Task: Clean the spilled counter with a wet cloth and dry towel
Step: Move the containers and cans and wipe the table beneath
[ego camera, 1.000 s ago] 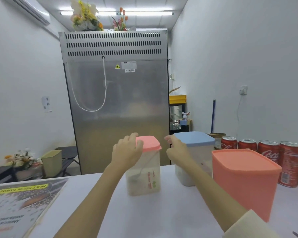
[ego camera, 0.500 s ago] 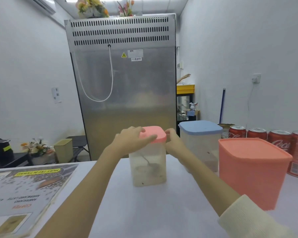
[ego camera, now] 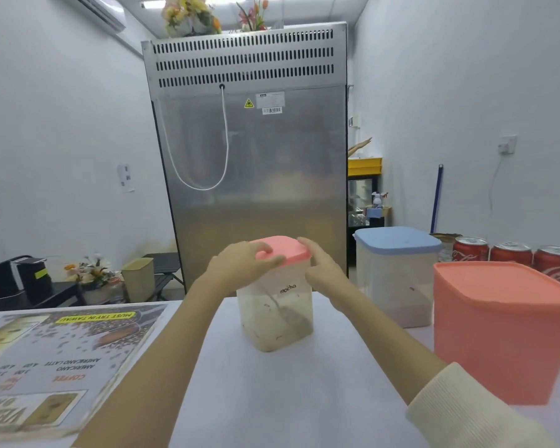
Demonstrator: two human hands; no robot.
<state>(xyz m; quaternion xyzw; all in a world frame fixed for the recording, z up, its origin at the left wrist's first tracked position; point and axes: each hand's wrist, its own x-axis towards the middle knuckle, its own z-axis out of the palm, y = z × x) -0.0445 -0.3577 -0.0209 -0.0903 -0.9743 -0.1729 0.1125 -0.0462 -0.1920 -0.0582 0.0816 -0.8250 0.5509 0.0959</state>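
As seen from the head camera, a person's two hands meet at the pink lid [ego camera: 283,250] of a clear container [ego camera: 277,305] marked "mocha", which stands upright on the white counter [ego camera: 272,392] at the centre of the frame. The left hand [ego camera: 240,265] lies over the lid's left side, fingers curled across its top; the right hand [ego camera: 324,270] grips the lid's right edge and the container's upper corner. Brownish powder and what looks like a scoop show through the container's wall. No cloth or towel appears anywhere in the frame, and no spill can be made out on the counter. Right of centre stands a clear tub with a blue lid [ego camera: 398,276], and in front of it, at lower right, a large salmon-pink tub [ego camera: 501,331]. Red drink cans [ego camera: 511,253] line the wall behind them at the right edge. A printed menu sheet [ego camera: 55,357] lies flat at lower left. A tall steel refrigerator [ego camera: 253,163] fills the upper centre, with flowers [ego camera: 191,14] on top.
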